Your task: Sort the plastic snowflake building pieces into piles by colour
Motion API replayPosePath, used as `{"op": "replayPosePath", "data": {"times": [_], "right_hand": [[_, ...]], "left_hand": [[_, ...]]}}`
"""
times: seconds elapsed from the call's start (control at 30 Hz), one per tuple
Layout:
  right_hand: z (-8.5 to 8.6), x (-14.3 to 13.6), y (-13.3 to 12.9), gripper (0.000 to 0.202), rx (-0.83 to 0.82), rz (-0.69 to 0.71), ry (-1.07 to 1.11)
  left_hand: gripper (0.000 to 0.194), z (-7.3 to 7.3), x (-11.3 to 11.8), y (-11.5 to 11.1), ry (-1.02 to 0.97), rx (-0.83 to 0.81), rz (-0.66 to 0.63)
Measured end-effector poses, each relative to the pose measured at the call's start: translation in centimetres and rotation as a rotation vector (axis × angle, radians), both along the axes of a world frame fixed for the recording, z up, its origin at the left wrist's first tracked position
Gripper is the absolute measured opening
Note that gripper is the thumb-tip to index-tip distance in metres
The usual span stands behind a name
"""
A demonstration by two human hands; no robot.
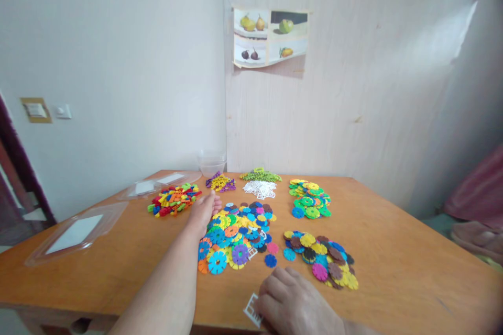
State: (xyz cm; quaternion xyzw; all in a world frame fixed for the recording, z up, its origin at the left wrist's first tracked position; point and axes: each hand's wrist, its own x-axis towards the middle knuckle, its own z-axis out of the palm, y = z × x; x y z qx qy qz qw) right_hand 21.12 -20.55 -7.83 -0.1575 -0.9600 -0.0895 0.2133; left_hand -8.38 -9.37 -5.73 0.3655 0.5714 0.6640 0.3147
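Note:
My left hand (205, 209) reaches over the table with its palm turned to the right and holds nothing that I can see. It is at the left edge of a big mixed pile of colourful notched discs (236, 230). Beyond its wrist on the left lies a heap of red, yellow and orange blocks (175, 199). Near the front edge, my right hand (293, 298) is closed on a white window-frame piece (252, 310), which sticks out on its left side. A few similar white pieces lie among the mixed discs.
Sorted discs form piles at the right (310, 201) and front right (328, 259). Farther back are white lattice pieces (261, 188), green pieces (260, 175), purple and yellow pieces (220, 182) and stacked clear bowls (211, 163). Clear lids (112, 214) with white labels lie left.

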Motion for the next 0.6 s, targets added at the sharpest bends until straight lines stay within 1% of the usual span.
{"op": "replayPosePath", "data": {"times": [0.07, 0.13, 0.17, 0.23, 0.3, 0.37, 0.4, 0.5, 0.57, 0.6], "right_hand": [[-0.3, -0.3, 0.0, 0.028, 0.032, 0.037, 0.016], [0.4, -0.4, -0.1, 0.024, 0.009, 0.073, 0.034], [1.1, -0.4, -0.2, 0.024, -0.046, 0.081, 0.044], [2.7, -0.4, -0.2, 0.021, -0.253, 0.049, 0.086], [4.3, -0.7, 0.5, 0.015, -0.527, -0.055, 0.177], [5.4, -1.3, 2.2, 0.011, -0.759, -0.184, 0.295], [5.7, -1.8, 3.4, 0.009, -0.848, -0.247, 0.353], [6.5, -3.4, 8.0, 0.006, -1.083, -0.361, 0.521], [7.1, -4.5, 11.3, 0.008, -1.293, -0.423, 0.623], [7.5, -5.0, 12.8, 0.011, -1.381, -0.443, 0.714]], "left_hand": [[0.056, 0.0, 0.0, 0.1, 0.002, -0.010, -0.004], [0.057, -0.1, 0.0, 0.2, -0.001, -0.019, -0.007], [0.058, -0.1, -0.1, 0.2, -0.002, -0.019, -0.004], [0.058, -0.1, 0.0, 0.1, -0.005, -0.013, -0.004], [0.059, -0.1, 0.0, 0.1, -0.004, 0.000, -0.011], [0.059, -0.1, 0.1, 0.0, 0.000, 0.006, -0.015], [0.059, -0.1, 0.1, 0.0, 0.004, 0.002, -0.011], [0.060, 0.0, 0.2, 0.1, 0.006, -0.016, -0.006], [0.060, 0.0, 0.2, 0.1, 0.000, -0.023, -0.007], [0.060, 0.0, 0.2, 0.1, -0.003, -0.024, -0.006]]}}
